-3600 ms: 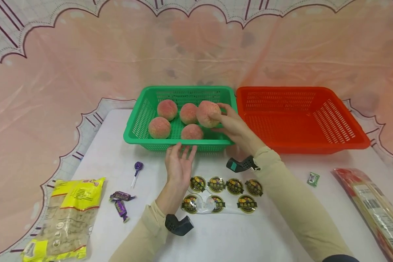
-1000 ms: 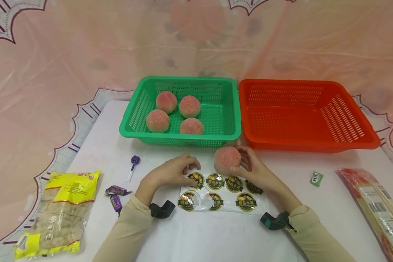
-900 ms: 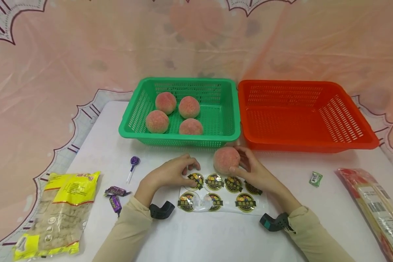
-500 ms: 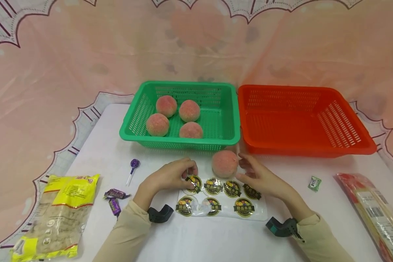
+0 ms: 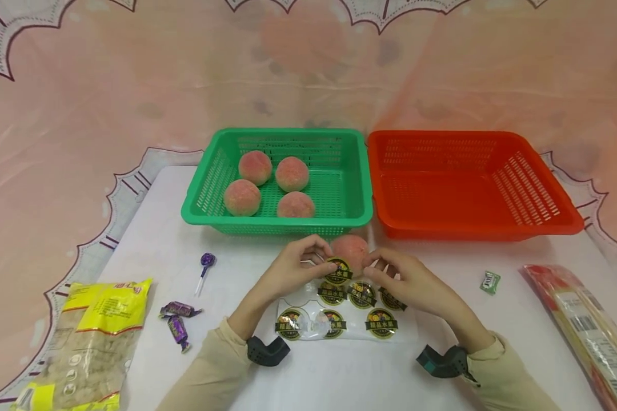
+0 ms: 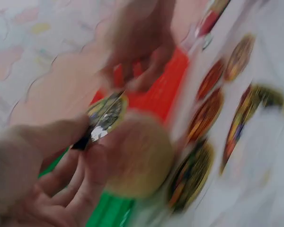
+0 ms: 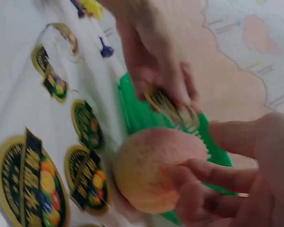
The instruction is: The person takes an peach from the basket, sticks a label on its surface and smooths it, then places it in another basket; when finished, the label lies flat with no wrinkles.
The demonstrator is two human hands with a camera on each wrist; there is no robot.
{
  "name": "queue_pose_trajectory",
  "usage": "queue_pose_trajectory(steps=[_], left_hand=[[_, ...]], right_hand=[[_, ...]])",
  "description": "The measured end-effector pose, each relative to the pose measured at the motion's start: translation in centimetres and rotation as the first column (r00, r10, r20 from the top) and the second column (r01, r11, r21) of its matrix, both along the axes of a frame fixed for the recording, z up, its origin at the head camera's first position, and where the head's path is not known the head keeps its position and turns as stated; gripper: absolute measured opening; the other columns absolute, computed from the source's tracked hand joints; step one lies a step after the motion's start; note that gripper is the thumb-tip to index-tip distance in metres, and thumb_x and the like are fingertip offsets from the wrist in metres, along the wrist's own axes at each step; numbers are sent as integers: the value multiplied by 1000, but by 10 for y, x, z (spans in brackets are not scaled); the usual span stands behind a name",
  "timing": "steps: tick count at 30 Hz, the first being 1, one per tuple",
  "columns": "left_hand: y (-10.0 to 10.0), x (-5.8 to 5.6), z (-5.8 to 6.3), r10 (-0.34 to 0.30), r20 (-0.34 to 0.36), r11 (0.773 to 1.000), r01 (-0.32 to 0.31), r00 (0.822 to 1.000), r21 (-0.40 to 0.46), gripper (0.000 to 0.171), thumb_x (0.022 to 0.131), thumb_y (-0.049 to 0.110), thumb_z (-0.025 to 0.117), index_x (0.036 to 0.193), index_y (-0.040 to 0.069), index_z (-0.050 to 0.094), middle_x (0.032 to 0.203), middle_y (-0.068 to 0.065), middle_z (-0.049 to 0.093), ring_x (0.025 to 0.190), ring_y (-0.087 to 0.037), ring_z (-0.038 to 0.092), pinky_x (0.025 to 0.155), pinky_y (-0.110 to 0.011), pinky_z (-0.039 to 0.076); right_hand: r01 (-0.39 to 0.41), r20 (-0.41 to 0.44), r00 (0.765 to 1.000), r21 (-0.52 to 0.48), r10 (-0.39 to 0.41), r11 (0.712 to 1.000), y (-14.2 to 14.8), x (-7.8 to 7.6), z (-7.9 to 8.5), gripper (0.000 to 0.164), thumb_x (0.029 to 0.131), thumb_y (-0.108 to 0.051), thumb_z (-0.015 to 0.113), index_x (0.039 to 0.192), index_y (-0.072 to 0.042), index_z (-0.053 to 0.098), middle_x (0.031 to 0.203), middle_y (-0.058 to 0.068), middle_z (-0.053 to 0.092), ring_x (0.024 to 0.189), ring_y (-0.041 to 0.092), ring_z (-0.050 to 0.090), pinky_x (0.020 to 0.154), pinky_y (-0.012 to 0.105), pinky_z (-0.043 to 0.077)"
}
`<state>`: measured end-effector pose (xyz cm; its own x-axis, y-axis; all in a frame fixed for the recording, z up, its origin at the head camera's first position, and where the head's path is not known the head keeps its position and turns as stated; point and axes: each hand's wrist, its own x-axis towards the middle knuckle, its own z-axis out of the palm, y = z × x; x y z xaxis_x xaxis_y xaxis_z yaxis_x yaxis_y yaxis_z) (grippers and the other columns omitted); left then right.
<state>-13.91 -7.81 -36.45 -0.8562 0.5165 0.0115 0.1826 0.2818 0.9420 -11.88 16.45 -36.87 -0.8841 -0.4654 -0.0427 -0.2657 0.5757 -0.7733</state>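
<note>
Between thumb and fingers, my left hand (image 5: pixel 291 271) pinches a round black-and-gold fruit sticker (image 5: pixel 339 272), raised above the sticker sheet (image 5: pixel 357 330). Behind the sticker a pink peach (image 5: pixel 351 245) rests on the table, partly covered by it in the head view. My right hand (image 5: pixel 416 281) is at the peach's right side, fingers loosely bent, thumb apart from them. In the right wrist view its fingertips (image 7: pixel 182 177) overlap the peach's surface. Several more stickers lie on the clear sheet below both hands. The left wrist view is blurred.
A green basket (image 5: pixel 277 221) with several peaches stands behind, beside a red basket (image 5: pixel 473 231). To the left lie a purple lollipop (image 5: pixel 207 261), two purple candies (image 5: pixel 179 309) and a yellow snack bag (image 5: pixel 89 342). A green candy (image 5: pixel 490 282) and a long packet (image 5: pixel 586 331) lie right.
The peach came out of the green basket onto the table in my right hand, which then let go of it. My left hand has lifted a sticker from the sheet's upper left and brought it to the peach.
</note>
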Motion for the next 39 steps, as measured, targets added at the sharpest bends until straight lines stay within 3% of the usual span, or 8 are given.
queue_pose_trajectory(steps=[7, 12, 16, 20, 25, 31, 36, 39], left_hand=[[28, -2, -15, 120, -4, 992, -119, 993, 35, 21, 78, 23, 67, 93, 13, 56, 83, -5, 60, 70, -15, 59, 60, -27, 51], [30, -4, -28, 254, -86, 967, -254, 963, 11, 25, 76, 29, 69, 94, 20, 55, 77, 0, 56, 66, -11, 58, 61, -25, 50], [31, -3, -29, 290, -110, 956, -292, 951, -4, 32, 77, 27, 68, 104, 20, 52, 74, 0, 54, 61, -10, 58, 53, -25, 50], [28, -5, -32, 255, -146, 959, -270, 956, -90, 48, 77, 33, 66, 120, 19, 50, 69, 2, 53, 56, -9, 55, 50, -23, 47], [20, -10, -38, 163, -227, 956, -211, 960, -204, 56, 78, 41, 63, 127, 20, 48, 67, 6, 52, 63, -6, 52, 56, -20, 44], [15, -10, -33, 25, -355, 940, -143, 934, -309, 67, 76, 34, 67, 133, 13, 40, 76, 4, 48, 69, -11, 47, 59, -19, 38], [15, -8, -30, -2, -356, 935, -124, 934, -333, 74, 73, 37, 70, 134, 12, 37, 78, 3, 49, 70, -11, 50, 61, -19, 41], [19, -5, -30, 25, -376, 916, -171, 926, -362, 75, 73, 49, 66, 134, 15, 39, 77, 4, 49, 69, -9, 49, 60, -20, 40]], right_hand=[[108, -63, 992, -49, -111, 993, -12, -3, -6, 15, 87, -35, 53, 90, -22, 59, 75, -4, 59, 69, 11, 51, 58, 24, 43], [173, -191, 967, 5, -169, 985, -20, -10, -13, 13, 87, -31, 56, 80, -20, 57, 65, -7, 51, 61, 9, 46, 52, 20, 38], [212, -221, 954, 17, -203, 977, -22, -11, -18, 16, 85, -32, 57, 82, -17, 52, 71, -4, 49, 61, 10, 46, 51, 20, 39], [218, -195, 956, -25, -218, 976, -20, -11, -24, 30, 85, -34, 57, 103, -13, 47, 98, 2, 51, 83, 15, 53, 66, 27, 47], [100, -119, 987, -106, -112, 989, -19, -14, -32, 54, 88, -35, 51, 133, -14, 32, 128, 4, 42, 112, 22, 49, 87, 39, 47], [48, -147, 988, -27, -51, 999, -14, -16, -33, 61, 87, -33, 53, 139, -11, 27, 139, 8, 35, 109, 22, 54, 87, 37, 48], [-9, -189, 982, -16, 5, 1000, -14, -15, -35, 73, 83, -28, 61, 141, -10, 20, 143, 7, 30, 115, 19, 49, 91, 37, 45], [-22, -193, 981, -17, 18, 1000, -15, -14, -36, 77, 82, -28, 61, 142, -11, 16, 143, 4, 29, 118, 19, 46, 96, 41, 40]])
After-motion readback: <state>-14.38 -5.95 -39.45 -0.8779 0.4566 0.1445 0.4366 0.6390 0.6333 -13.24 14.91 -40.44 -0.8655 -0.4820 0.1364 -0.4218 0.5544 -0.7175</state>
